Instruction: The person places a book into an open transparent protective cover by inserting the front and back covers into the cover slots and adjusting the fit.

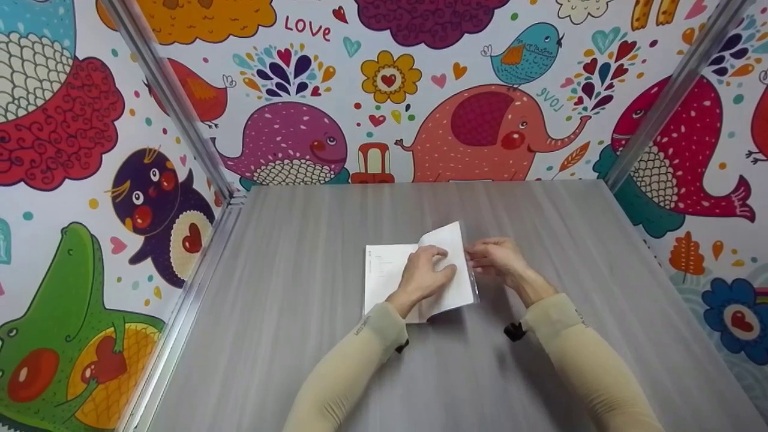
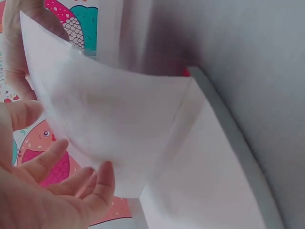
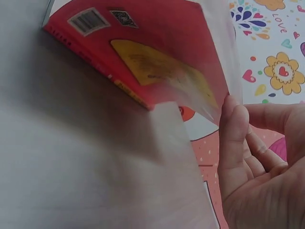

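A thin book (image 1: 381,291) lies open on the table, its right-hand cover side lifted at a slant. Against the white inner face (image 2: 119,109) of that raised side rest the fingers of my left hand (image 1: 423,276), thumb held apart from them. My right hand (image 1: 501,261) is at the raised side's outer edge. There its thumb and index finger pinch a clear plastic cover (image 3: 229,47) that reaches past the book's edge. From the right wrist view, the outside of the book is a red cover (image 3: 162,33) with a yellow patch and a barcode.
The book is on a grey wood-grain table (image 1: 288,258). Metal rails (image 1: 198,300) run along its left side. Behind and beside it stand walls (image 1: 390,36) printed with cartoon animals. A black strap piece (image 1: 514,331) hangs at my right wrist.
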### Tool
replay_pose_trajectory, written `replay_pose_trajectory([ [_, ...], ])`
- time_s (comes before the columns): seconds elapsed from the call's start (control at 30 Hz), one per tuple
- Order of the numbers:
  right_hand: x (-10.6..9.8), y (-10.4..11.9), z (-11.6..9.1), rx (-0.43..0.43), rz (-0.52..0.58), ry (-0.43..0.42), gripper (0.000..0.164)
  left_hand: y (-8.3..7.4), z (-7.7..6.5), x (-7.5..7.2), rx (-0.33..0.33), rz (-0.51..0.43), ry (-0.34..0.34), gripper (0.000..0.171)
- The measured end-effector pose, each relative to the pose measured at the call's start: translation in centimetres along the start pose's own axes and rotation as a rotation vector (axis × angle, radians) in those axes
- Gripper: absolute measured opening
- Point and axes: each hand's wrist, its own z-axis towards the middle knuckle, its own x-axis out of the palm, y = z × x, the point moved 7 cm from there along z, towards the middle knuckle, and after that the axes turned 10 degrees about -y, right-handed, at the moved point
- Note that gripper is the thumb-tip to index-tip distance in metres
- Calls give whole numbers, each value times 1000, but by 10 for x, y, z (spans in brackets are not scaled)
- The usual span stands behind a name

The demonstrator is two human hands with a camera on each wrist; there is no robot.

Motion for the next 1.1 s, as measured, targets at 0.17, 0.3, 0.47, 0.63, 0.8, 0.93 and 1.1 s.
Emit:
replay_pose_trajectory([
  [0.17,10,9,-5,-28,-35,32,9,-10,-3,-5,-81,38,-1,57],
  [0.3,19,16,-8,-76,-64,46,10,-25,-9,-15,-186,50,22,68],
  [0.47,31,24,-11,-145,-94,80,15,-29,-11,-21,-218,89,19,74],
  [0.63,41,29,-14,-219,-159,128,28,-28,-8,-30,-228,93,-17,71],
  [0.8,46,33,-18,-277,-209,167,34,-25,-6,-40,-246,84,-35,65],
  [0.93,48,35,-20,-322,-266,182,32,-20,-8,-49,-272,53,-43,61],
  [1.1,47,34,-20,-355,-321,180,27,-11,-7,-60,-257,41,-82,54],
])
